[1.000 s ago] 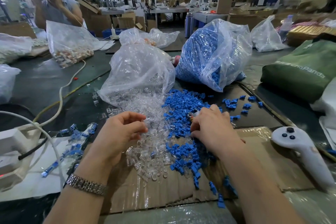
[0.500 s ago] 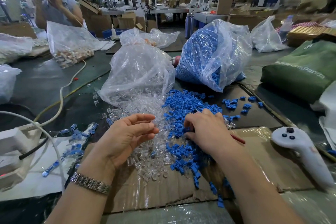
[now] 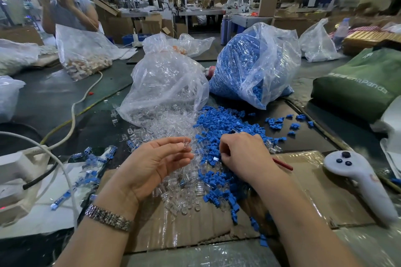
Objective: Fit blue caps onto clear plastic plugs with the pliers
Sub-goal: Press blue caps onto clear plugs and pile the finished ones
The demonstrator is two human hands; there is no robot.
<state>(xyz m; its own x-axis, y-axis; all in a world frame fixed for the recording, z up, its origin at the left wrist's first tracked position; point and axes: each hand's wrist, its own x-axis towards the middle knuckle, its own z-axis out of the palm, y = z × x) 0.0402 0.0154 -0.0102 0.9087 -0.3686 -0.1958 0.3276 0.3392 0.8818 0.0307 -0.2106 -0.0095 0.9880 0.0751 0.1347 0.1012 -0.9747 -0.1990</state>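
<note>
My left hand is raised palm-up over the loose clear plugs and pinches one clear plug between thumb and forefinger. My right hand grips the pliers; their red handle sticks out to the right and a metal tip shows above the knuckles. Its curled fingers dip into the pile of blue caps. Behind the piles stand an open bag of clear plugs and a bag of blue caps.
A white hand controller lies on the cardboard sheet at right. A green bag sits further right. Capped plugs, a white power strip and cables lie at left. Another person stands at the back left.
My left hand has lifted and turned palm-up, now pinching a clear plug. My right hand with the pliers has shifted left and lower into the blue caps.
</note>
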